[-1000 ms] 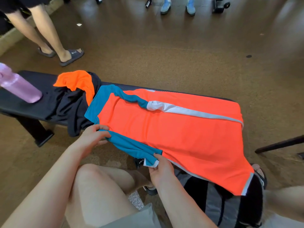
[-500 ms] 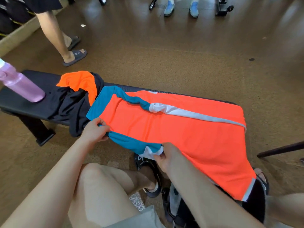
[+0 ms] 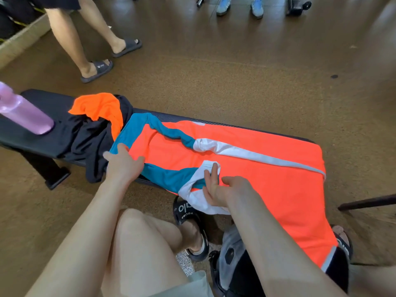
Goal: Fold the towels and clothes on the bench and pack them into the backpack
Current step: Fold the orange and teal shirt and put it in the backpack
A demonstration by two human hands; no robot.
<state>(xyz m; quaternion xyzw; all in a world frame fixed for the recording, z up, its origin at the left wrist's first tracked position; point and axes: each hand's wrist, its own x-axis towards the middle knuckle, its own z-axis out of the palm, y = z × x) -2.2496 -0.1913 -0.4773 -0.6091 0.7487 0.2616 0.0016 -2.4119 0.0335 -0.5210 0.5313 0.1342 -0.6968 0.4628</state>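
While the orange shirt (image 3: 246,174) lies spread along the surface (image 3: 42,103), your left hand (image 3: 123,162) presses flat and open on its teal shoulder; your right hand (image 3: 222,189) rests open-fingered on the folded sleeve.

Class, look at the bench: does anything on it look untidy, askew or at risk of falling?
Yes. The shirt lies skewed, its hem corner hanging off the bench over the backpack. A dark garment sits crumpled, drooping over the edge. The bottle looks tilted, though the wide lens may exaggerate that.
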